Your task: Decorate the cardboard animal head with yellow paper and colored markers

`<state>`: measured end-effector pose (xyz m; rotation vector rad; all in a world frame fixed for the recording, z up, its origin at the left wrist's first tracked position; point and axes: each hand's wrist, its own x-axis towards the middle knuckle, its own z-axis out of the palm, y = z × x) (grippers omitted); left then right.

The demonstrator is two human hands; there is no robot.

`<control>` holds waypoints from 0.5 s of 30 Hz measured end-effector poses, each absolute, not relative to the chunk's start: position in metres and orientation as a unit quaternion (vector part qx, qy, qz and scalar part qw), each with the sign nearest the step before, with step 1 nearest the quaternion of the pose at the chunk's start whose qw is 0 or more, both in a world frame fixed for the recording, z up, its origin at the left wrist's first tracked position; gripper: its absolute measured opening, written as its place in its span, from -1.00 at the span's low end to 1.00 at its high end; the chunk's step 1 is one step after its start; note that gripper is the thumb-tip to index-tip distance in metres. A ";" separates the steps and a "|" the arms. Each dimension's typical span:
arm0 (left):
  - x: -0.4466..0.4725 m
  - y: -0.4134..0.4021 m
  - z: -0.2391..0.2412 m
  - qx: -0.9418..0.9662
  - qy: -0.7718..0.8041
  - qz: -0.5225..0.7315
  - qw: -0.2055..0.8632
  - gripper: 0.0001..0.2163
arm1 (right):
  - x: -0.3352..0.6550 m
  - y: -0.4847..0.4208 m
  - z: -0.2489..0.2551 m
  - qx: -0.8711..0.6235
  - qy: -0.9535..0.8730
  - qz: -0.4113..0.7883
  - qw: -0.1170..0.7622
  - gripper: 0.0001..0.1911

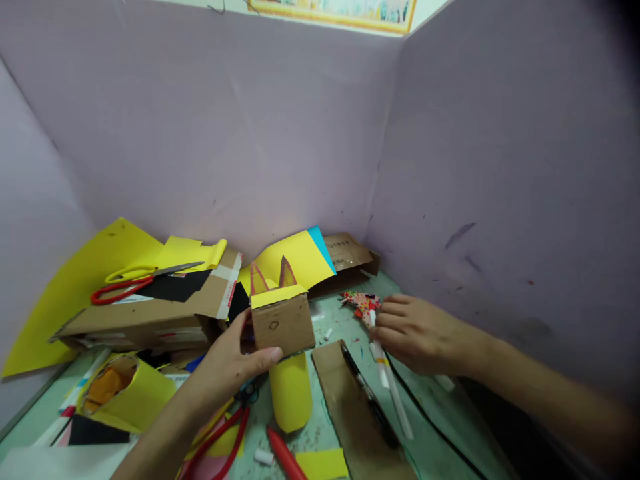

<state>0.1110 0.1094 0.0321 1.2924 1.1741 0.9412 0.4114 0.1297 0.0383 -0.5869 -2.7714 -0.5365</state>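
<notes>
My left hand (pixel 235 360) grips a small cardboard box (pixel 280 328) from its left side, thumb across the lower front. The box has two pointed ears coloured orange and brown, a yellow paper strip along its top edge and small drawn circles on its front. Below it is a yellow paper tube (pixel 291 393); whether the two are joined I cannot tell. My right hand (pixel 407 333) has its fingers curled at the upper end of a slim white marker (pixel 397 397). Just beyond those fingers lies a scrap of red patterned paper (pixel 361 305).
Red-handled pliers (pixel 243 407), a red pen (pixel 285 453) and a cardboard strip (pixel 345 407) with a black pen (pixel 367 393) lie in front. Scissors (pixel 135 283) rest on a cardboard box (pixel 145 320) at left. A black cable (pixel 430 417) runs along the right.
</notes>
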 end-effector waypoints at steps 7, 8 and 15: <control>0.110 0.110 0.031 0.559 0.490 0.391 0.543 -0.28 | 0.357 0.094 0.040 -0.301 -0.591 0.212 0.718 -0.81; 0.111 0.109 0.032 0.555 0.488 0.396 0.545 -0.29 | 0.348 0.096 0.037 -0.282 -0.548 0.266 0.742 -0.80; 0.115 0.107 0.033 0.547 0.465 0.416 0.559 -0.30 | 0.324 0.110 0.035 -0.257 -0.516 0.326 0.749 -0.76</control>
